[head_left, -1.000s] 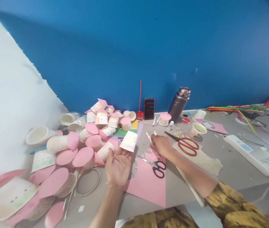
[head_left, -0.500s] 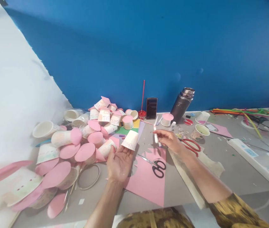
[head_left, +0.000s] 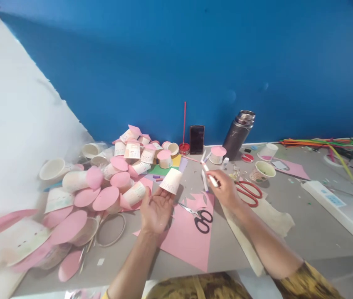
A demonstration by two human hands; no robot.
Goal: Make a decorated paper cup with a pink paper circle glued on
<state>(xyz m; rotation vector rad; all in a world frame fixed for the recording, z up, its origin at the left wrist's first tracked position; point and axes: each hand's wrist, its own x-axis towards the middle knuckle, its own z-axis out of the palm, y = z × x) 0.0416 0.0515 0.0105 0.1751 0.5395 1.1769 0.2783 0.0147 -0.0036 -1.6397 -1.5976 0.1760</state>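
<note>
My left hand [head_left: 157,209], palm up, supports an upside-down white paper cup [head_left: 171,181] on its fingers. Scribbled purplish marks run along the cup's lower edge. To the right, my right hand [head_left: 224,187] grips a white marker [head_left: 210,174] with an orange-red band, slanting up and left. Beside that hand a second white marker [head_left: 205,181] lies on the table. Below and between the hands, black-handled scissors [head_left: 200,216] rest on a cut sheet of pink paper [head_left: 188,247].
Many paper cups with pink discs [head_left: 106,199] are heaped at left. At the back stand a phone [head_left: 196,140] and a dark, uncapped flask [head_left: 238,135]. Red-handled scissors [head_left: 248,194], a cloth [head_left: 274,218], a patterned cup [head_left: 262,172] and a white power strip [head_left: 335,207] lie right.
The marker in my right hand has tilted from nearly upright to a slant, and the second marker now shows apart from it. My left hand still bears the cup. The view has shifted slightly.
</note>
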